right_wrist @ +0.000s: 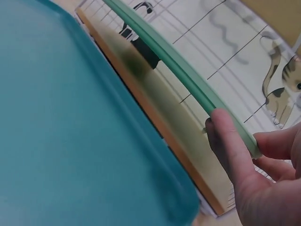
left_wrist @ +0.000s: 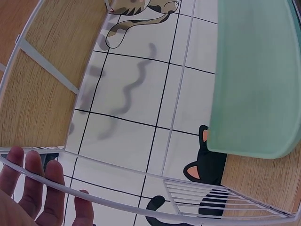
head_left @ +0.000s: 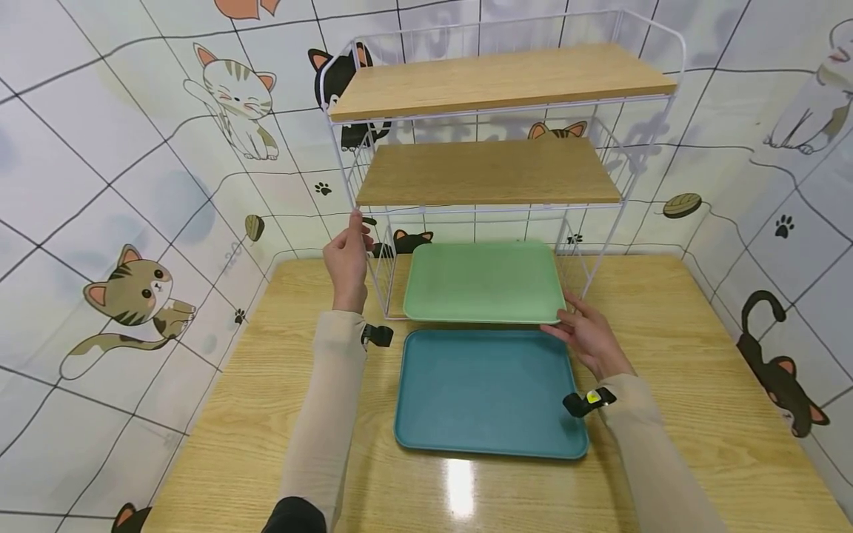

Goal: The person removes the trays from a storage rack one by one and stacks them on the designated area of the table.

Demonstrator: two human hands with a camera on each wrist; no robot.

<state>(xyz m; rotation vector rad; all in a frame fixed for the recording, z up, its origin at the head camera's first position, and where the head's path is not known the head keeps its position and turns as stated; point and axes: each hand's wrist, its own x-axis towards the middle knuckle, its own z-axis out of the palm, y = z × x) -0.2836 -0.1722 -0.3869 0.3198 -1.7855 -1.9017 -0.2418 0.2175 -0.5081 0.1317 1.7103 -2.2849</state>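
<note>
My right hand (head_left: 589, 334) pinches the front right corner of a light green tray (head_left: 486, 283), thumb and fingers on its rim. The right wrist view shows that tray's edge (right_wrist: 183, 73) raised above the bottom wooden shelf board (right_wrist: 174, 127) of a white wire rack. At the rack's (head_left: 623, 203) left front upright, just below the middle shelf, my left hand (head_left: 348, 263) holds the frame. Seen from the left wrist, its fingers (left_wrist: 54, 188) curl behind the white wire. A teal tray (head_left: 492, 392) lies flat on the table in front of the rack.
Above the green tray are the middle wooden shelf (head_left: 486, 174) and the top wooden shelf (head_left: 500, 80). The wooden table (head_left: 280, 414) meets cat-patterned walls (head_left: 133, 222) at the back and both sides. Wire side panels (left_wrist: 202, 197) edge the shelves.
</note>
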